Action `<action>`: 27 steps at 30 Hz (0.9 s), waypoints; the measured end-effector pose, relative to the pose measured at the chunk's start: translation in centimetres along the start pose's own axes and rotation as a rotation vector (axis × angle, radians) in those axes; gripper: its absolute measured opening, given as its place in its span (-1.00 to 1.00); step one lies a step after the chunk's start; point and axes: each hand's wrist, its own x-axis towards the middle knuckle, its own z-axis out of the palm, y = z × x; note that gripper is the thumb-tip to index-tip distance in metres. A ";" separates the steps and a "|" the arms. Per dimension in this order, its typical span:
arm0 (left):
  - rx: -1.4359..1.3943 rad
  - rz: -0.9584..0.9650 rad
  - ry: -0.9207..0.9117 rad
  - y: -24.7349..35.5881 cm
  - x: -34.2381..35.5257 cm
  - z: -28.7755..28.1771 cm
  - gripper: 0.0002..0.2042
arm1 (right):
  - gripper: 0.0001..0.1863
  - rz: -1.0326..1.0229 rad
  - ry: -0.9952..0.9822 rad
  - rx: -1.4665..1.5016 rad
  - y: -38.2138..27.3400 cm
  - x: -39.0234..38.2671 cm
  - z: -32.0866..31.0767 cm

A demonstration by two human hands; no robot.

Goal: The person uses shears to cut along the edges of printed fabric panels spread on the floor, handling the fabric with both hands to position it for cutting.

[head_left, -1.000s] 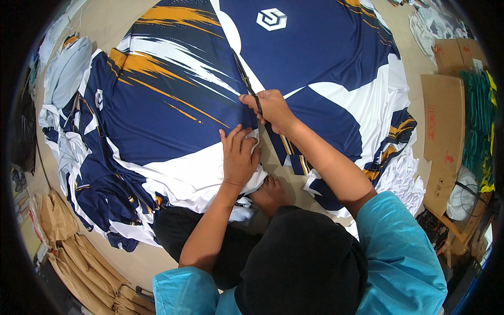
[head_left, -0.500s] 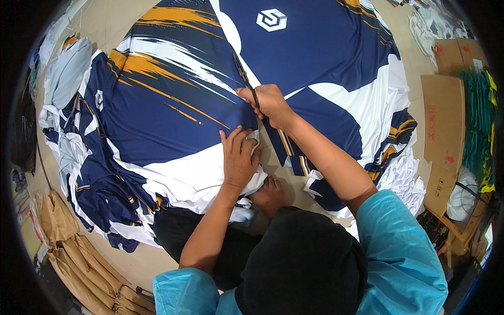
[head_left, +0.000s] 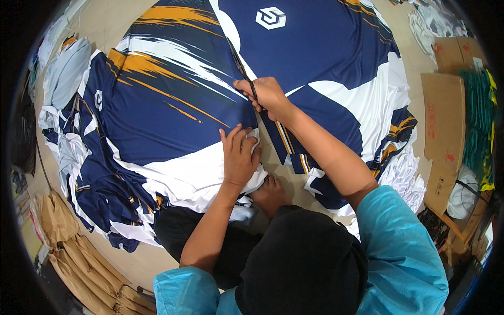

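A wide sheet of printed navy fabric (head_left: 163, 115), with orange and white brush-like streaks and white areas, lies spread over the floor. My right hand (head_left: 269, 97) is closed round the handles of black scissors (head_left: 240, 67). Their blades point away from me, along the line between the streaked left piece and the navy right piece (head_left: 310, 47), which bears a white hexagonal emblem. My left hand (head_left: 239, 157) rests on the white lower edge of the left piece, fingers spread and holding nothing. Bare floor shows in the gap between the pieces near my foot (head_left: 271, 194).
Crumpled navy and white fabric (head_left: 107, 194) is heaped at the left, beside grey cloth (head_left: 68, 73). A white cloth pile (head_left: 401, 184) sits at the right. Beyond it stand cardboard boxes (head_left: 441, 121) and green folded material (head_left: 476, 126). Brown wrapped material (head_left: 79, 257) lies lower left.
My right hand and the scissors have shifted slightly away from me and to the left, along the line between the pieces. My left hand stays in place on the fabric.
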 end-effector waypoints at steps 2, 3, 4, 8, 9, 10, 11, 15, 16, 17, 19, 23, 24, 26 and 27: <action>0.005 0.001 0.001 -0.1 -0.1 0.1 -0.76 | -0.49 0.024 0.010 -0.013 -0.3 0.2 0.1; 0.006 0.003 0.004 -0.1 -0.1 0.1 -0.75 | -0.50 0.021 0.000 -0.014 -0.3 0.2 0.1; 0.007 0.004 0.008 -0.2 -0.2 0.1 -0.75 | -0.51 0.018 -0.010 -0.015 -0.4 0.3 0.2; 0.007 0.004 0.006 0.0 0.0 0.1 -0.77 | -0.53 0.011 0.008 -0.032 0.2 0.9 0.0; 0.007 0.002 0.005 0.0 0.0 0.0 -0.77 | -0.53 0.010 0.013 -0.043 0.2 0.9 0.0; 0.006 0.000 0.004 0.0 -0.1 0.0 -0.77 | -0.53 0.009 0.018 -0.054 0.3 0.9 0.0; 0.006 -0.001 0.004 0.0 0.0 0.0 -0.77 | -0.53 0.011 0.017 -0.050 0.3 1.0 0.0; 0.014 -0.007 0.007 0.0 0.0 0.0 -0.77 | -0.52 0.017 0.015 -0.040 0.0 1.1 0.0; 0.016 -0.007 0.007 0.0 -0.1 0.0 -0.77 | -0.52 0.019 0.015 -0.039 -0.2 1.0 0.1; 0.016 -0.006 0.008 0.0 -0.1 0.0 -0.77 | -0.51 0.025 0.012 -0.034 -0.3 1.2 0.1; 0.011 -0.006 0.006 0.0 0.0 0.0 -0.77 | -0.50 0.039 0.006 -0.023 -0.7 1.6 0.1; 0.010 -0.005 0.003 0.0 0.0 0.0 -0.77 | -0.51 0.026 0.011 -0.031 -1.0 1.9 0.2; 0.012 -0.004 0.005 0.0 0.0 0.0 -0.77 | -0.52 0.021 0.013 -0.036 -0.9 2.0 0.2; 0.015 -0.003 0.007 0.0 0.0 0.0 -0.77 | -0.54 0.018 0.018 -0.042 -0.9 2.0 0.2; 0.013 -0.005 0.007 0.0 0.0 0.1 -0.77 | -0.54 0.019 0.020 -0.043 -1.0 2.0 0.3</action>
